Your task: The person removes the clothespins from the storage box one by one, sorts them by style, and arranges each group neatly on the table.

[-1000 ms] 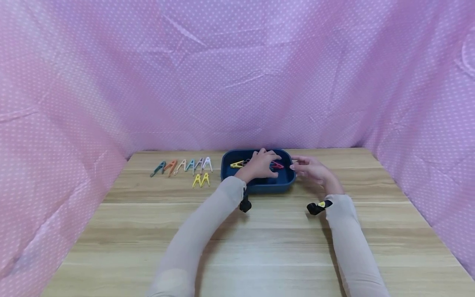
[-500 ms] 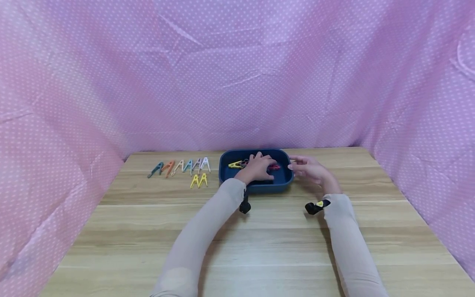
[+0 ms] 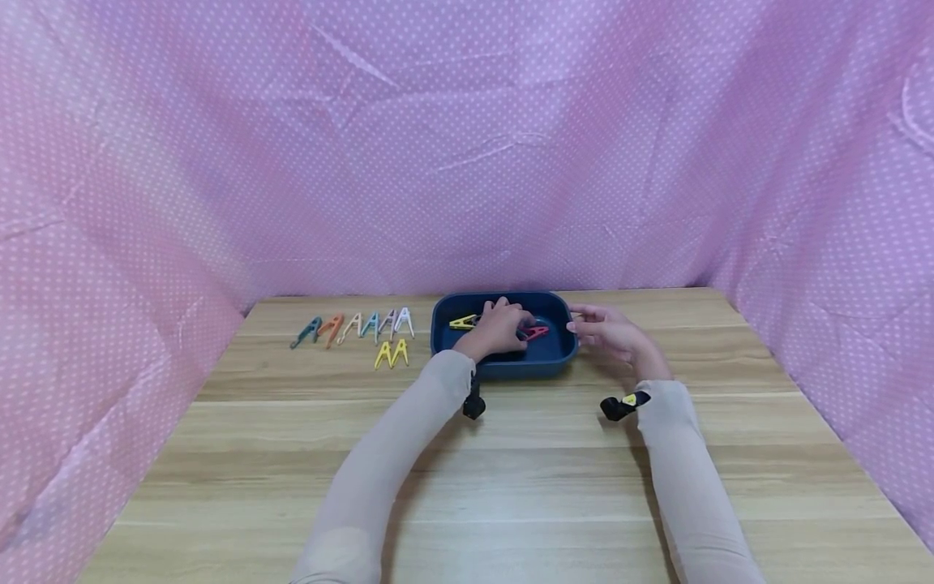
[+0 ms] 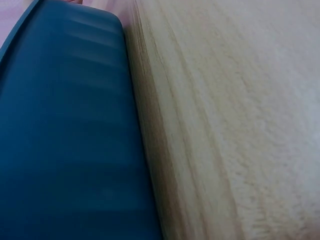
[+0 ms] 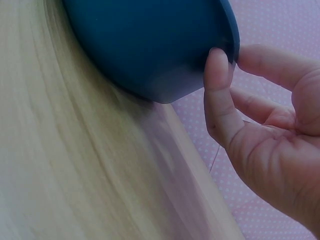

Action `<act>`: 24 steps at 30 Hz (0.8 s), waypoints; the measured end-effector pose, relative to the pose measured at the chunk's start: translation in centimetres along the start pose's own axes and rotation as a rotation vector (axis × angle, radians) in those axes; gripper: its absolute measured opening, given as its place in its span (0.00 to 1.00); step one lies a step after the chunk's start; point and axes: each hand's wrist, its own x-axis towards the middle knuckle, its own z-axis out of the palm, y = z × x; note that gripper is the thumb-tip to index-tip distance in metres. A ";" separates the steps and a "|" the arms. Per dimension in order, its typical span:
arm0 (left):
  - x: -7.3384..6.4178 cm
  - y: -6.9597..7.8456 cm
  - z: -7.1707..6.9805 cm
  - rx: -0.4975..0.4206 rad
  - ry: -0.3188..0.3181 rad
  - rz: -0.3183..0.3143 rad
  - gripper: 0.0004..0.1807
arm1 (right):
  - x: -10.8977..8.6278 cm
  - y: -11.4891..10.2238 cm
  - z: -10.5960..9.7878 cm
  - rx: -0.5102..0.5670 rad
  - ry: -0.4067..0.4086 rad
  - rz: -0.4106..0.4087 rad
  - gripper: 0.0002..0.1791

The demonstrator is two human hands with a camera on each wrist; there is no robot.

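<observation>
A dark blue plastic bin (image 3: pixel 529 369) stands near the far edge of the table with clothespins inside. My left hand (image 3: pixel 499 329) reaches down into it, fingers bent over the pins; its fingertips are hidden, so whether it grips one cannot be seen. A red clothespin (image 3: pixel 537 332) lies just right of that hand, and a yellow clothespin (image 3: pixel 463 322) to its left. At the bin's right end, my right hand (image 3: pixel 613 334) holds the rim between thumb and forefinger, as the right wrist view shows. The left wrist view has only the bin's outer wall (image 4: pixel 75 120) and table.
Left of the bin, several clothespins (image 3: pixel 370 326) stand in a row on the wooden table (image 3: pixel 540 487), with two yellow clothespins (image 3: pixel 392 354) in front of them. A pink dotted cloth (image 3: pixel 467 162) hangs behind and at both sides.
My left hand has moved a little left inside the bin and its fingers have drawn in, leaving the red clothespin more in sight. My right hand stays at the rim.
</observation>
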 end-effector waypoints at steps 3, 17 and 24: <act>0.0 0.0 0.0 -0.015 -0.001 0.004 0.24 | 0.0 0.0 0.0 -0.002 0.000 0.006 0.35; -0.1 0.0 -0.3 -0.047 0.044 0.047 0.20 | -0.1 0.0 0.0 -0.006 -0.015 0.006 0.35; -0.6 -0.2 -1.6 -0.102 0.091 0.048 0.18 | 0.0 0.0 -0.1 -0.015 -0.013 -0.007 0.35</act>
